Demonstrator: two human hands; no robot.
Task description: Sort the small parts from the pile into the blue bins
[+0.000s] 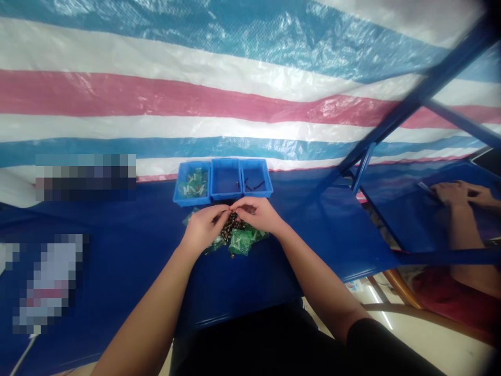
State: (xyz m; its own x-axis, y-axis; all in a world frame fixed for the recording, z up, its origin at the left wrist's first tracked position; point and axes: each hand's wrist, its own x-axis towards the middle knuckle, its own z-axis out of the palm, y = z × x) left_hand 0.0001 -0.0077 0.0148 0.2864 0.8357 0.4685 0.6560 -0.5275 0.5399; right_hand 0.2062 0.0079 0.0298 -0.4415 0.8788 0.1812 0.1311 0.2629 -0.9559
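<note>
My left hand (202, 224) and my right hand (261, 213) meet fingertip to fingertip, both pinched closed. Whatever lies between their fingers is too small to make out. Just below the fingertips is a heap of small dark and brass-coloured parts (230, 227). Green-tinted clear plastic packets (240, 241) with pale pieces inside lie around the heap, partly covered by my hands. Beyond my hands, three blue bins stand side by side. The left bin (192, 201) holds similar packets, the middle bin (224, 176) a tiny part or two, and the right bin (257, 194) a few thin dark pieces.
The blue tabletop (313, 224) runs up to a striped plastic sheet (235, 99) behind it. A blue metal frame (385, 130) rises on the right. Past it, another person's hands (456, 193) work at a table. A blurred-out object with a cable (24, 357) lies at left.
</note>
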